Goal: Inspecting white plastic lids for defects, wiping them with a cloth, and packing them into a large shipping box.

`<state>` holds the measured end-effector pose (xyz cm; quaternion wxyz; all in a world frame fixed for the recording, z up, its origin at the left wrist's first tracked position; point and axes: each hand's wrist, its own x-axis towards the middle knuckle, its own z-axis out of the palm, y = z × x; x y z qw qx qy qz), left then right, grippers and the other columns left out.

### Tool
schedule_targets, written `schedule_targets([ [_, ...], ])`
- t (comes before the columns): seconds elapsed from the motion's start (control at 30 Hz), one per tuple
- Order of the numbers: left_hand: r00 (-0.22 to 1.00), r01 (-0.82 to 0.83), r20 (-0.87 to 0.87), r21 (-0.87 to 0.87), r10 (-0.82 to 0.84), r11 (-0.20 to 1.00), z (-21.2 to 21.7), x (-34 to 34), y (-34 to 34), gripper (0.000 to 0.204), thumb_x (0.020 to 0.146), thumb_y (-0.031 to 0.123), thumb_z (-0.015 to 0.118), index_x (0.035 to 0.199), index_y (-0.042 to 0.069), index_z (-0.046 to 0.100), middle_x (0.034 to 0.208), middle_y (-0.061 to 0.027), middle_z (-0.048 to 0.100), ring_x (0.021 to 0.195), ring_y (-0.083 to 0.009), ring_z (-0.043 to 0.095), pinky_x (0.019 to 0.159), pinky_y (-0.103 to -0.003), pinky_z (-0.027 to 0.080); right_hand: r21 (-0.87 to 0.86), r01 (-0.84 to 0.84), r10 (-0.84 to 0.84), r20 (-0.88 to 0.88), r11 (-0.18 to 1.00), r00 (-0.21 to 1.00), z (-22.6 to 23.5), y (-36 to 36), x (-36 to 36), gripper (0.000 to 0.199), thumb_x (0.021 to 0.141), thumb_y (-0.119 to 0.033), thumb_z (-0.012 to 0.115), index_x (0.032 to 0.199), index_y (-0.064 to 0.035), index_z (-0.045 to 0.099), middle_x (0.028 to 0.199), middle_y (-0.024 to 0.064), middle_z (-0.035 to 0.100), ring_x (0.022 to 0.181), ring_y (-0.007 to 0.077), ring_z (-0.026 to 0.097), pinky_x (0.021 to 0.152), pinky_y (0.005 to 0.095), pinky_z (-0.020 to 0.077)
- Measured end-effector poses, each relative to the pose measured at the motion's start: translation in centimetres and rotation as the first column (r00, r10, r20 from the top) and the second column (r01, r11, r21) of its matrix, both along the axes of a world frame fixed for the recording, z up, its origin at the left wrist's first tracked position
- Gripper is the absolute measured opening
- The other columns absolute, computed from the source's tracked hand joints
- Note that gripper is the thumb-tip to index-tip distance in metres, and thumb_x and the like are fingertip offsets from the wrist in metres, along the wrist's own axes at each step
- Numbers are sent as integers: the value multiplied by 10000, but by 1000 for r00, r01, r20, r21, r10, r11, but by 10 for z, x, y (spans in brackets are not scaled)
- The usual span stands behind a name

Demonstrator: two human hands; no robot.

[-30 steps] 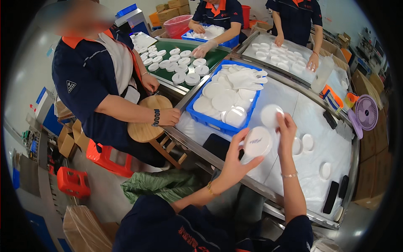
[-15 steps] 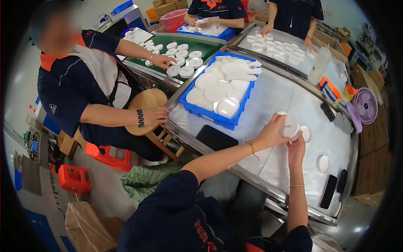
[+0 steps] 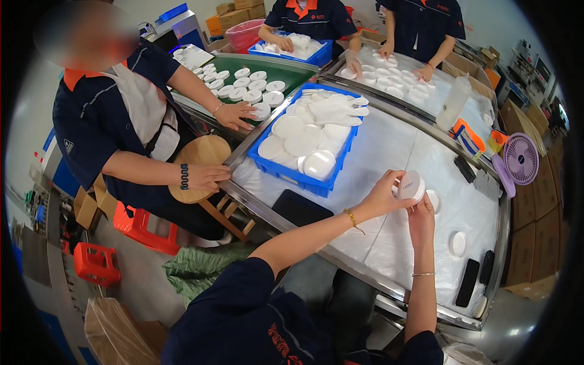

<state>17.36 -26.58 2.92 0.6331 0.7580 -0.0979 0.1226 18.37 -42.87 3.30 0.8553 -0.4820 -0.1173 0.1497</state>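
My left hand (image 3: 382,196) grips a round white disc-shaped part (image 3: 412,185) above the plastic-covered table (image 3: 389,146). My right hand (image 3: 421,213) reaches up from below and its fingertips touch the same part's lower edge. A second white disc (image 3: 433,201) lies on the table just right of my hands, and another (image 3: 457,244) lies farther toward the table's near right. A blue tray (image 3: 304,180) full of white discs and lids stands to the left of my hands.
A dark flat pad (image 3: 300,208) lies at the near table edge. Black devices (image 3: 468,282) rest near the right edge, beside a purple fan (image 3: 519,159). A seated person (image 3: 115,134) on my left holds a wooden stool top (image 3: 198,167). Two more people work at the far end.
My hands have moved from the blue tray's side to the right over the table, carrying the white disc. The person on the left shifted an arm onto the green tray.
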Motion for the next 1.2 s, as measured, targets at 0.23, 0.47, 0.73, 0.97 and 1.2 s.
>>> schedule_targets([
  [0.23, 1000, -11, 19, -50, 12, 999, 1, 1, 0, 759, 722, 342, 849, 1308, 53, 463, 1257, -117, 476, 1062, -237, 554, 820, -356, 523, -21, 9, -8, 72, 1000, 997, 1, -1, -1, 360, 1055, -263, 447, 1285, -17, 575, 1239, 48, 616, 1137, 135, 564, 983, 320, 441],
  [0.47, 999, 38, -18, -19, -38, 999, 1, 0, 0, 768, 716, 345, 856, 1313, 61, 465, 1272, -101, 494, 1083, -230, 552, 861, -368, 503, -12, 99, -100, -96, 995, 990, 6, 3, -4, 289, 1045, -264, 475, 1171, -38, 604, 1154, 31, 637, 1066, 124, 584, 957, 308, 455],
  [0.73, 996, -32, 90, 46, 27, 998, 7, -4, -2, 761, 691, 252, 874, 1292, 57, 451, 1269, -108, 490, 1087, -222, 546, 852, -348, 489, -76, 75, -70, 68, 994, 995, 16, -2, -1, 205, 1028, -260, 522, 982, -83, 613, 957, -19, 625, 913, 80, 547, 849, 280, 434],
  [0.97, 989, -18, 145, 152, -4, 988, 8, -11, 4, 750, 671, 212, 874, 1269, 67, 445, 1218, -106, 482, 1085, -236, 543, 866, -361, 494, -156, -70, 80, 59, 985, 995, 17, -16, -2, 199, 1051, -233, 445, 1053, -84, 578, 1019, -13, 604, 940, 89, 540, 889, 294, 429],
  [1.2, 989, 3, 146, 197, -33, 980, 12, -12, 2, 735, 660, 208, 880, 1250, 73, 462, 1203, -105, 504, 1106, -230, 543, 894, -367, 490, -145, -88, 79, -68, 985, 995, 18, -11, -7, 358, 1075, -294, 365, 1262, -36, 528, 1180, 27, 580, 1066, 118, 527, 909, 321, 429],
])
